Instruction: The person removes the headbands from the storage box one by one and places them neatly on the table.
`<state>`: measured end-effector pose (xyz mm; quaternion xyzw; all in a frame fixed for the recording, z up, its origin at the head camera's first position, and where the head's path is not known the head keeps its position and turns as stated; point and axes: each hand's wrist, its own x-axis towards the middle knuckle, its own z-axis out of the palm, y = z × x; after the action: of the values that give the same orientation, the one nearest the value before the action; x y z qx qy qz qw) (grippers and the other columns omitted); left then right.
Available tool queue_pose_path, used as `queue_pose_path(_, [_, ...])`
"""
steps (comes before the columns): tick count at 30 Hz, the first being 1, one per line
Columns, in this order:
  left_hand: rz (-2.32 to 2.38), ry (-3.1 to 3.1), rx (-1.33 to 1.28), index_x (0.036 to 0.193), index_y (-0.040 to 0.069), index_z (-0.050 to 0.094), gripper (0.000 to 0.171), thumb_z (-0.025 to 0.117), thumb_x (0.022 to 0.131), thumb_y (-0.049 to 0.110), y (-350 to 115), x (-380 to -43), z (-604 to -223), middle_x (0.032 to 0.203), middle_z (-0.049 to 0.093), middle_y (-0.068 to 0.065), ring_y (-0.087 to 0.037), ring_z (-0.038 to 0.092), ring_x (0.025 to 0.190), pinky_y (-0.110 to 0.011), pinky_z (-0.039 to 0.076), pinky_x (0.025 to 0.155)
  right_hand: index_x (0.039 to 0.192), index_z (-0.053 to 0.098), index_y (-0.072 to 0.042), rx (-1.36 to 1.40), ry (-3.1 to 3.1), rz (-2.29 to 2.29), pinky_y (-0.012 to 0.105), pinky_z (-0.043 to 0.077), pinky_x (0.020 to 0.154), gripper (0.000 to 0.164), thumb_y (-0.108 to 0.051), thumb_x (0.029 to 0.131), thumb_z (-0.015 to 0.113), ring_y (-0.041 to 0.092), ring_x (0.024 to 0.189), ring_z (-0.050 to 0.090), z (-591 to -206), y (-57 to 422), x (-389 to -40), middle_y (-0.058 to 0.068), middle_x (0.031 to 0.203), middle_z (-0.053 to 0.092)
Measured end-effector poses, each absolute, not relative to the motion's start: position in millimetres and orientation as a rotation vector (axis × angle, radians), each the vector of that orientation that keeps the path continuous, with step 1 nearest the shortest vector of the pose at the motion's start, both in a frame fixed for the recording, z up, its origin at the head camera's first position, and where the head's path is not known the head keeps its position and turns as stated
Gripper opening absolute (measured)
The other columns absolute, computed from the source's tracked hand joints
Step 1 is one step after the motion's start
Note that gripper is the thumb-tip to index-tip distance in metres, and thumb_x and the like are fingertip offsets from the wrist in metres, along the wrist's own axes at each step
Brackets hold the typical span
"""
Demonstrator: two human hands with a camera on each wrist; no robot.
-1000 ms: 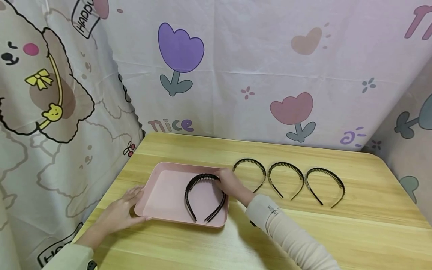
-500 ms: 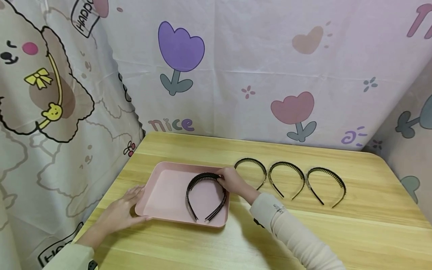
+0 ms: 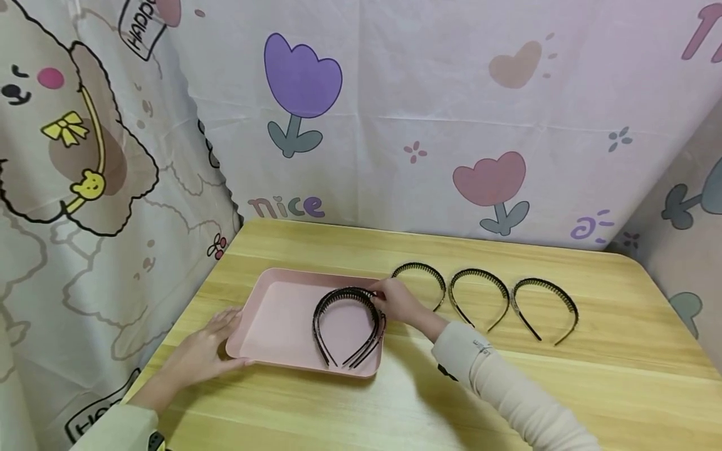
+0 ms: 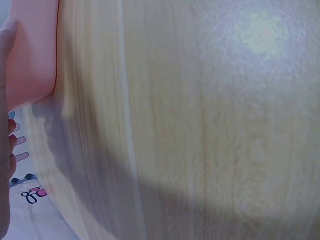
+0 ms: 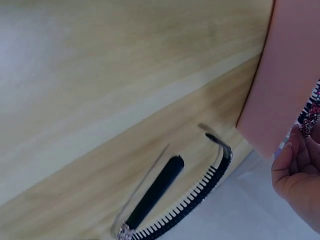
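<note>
Left hand (image 3: pixel 200 352) grips corner of pink tray (image 3: pixel 276 322), thumb and fingers spread; right hand (image 3: pixel 399 302) pinches beaded headband (image 5: pixel 311 114) at tray's right end. Likely step: nesting; next move calls for aligned release.

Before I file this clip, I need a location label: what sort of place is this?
Probably an indoor tabletop workspace, perhaps a screened-off corner: a wood-grain table, cartoon-printed cloth hanging behind it and at both sides, and a pink tray holding black headbands.
</note>
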<state>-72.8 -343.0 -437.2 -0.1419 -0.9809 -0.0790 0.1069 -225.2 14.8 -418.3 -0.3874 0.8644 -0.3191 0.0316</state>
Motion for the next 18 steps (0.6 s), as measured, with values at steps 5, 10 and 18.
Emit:
queue_pose_path(5, [-0.237, -2.893, -0.415, 0.129, -0.005, 0.051, 0.09, 0.074, 0.065, 0.056, -342, -73, -436, 0.131, 0.051, -0.025, -0.045, 0.049, 0.118, -0.056, 0.048, 0.09, 0.102, 0.067, 0.009, -1.149, 2.647, -0.996, 0.013, 0.032, 0.047, 0.022, 0.003, 0.083, 0.058, 0.003, 0.052, 0.038, -413, 23, -225, 0.012, 0.069, 0.064])
queue_pose_path(10, [-0.244, -2.895, -0.403, 0.128, -0.005, 0.052, 0.09, 0.074, 0.065, 0.056, -342, -72, -436, 0.133, 0.05, -0.023, -0.044, 0.049, 0.119, -0.056, 0.048, 0.091, 0.102, 0.066, 0.011, -1.123, 2.637, -1.009, 0.014, 0.029, 0.045, 0.021, 0.003, 0.084, 0.059, 0.004, 0.049, 0.035, -412, 34, -224, 0.008, 0.061, 0.058])
queue_pose_path(18, [-0.238, -2.867, -0.433, 0.126, -0.005, 0.054, 0.09, 0.076, 0.064, 0.055, -342, -74, -437, 0.13, 0.053, -0.024, -0.044, 0.051, 0.117, -0.055, 0.047, 0.093, 0.103, 0.066, 0.01, -1.103, 2.658, -1.021, 0.014, 0.03, 0.044, 0.022, 0.003, 0.084, 0.059, 0.003, 0.048, 0.035, -408, 56, -221, 0.007, 0.06, 0.058])
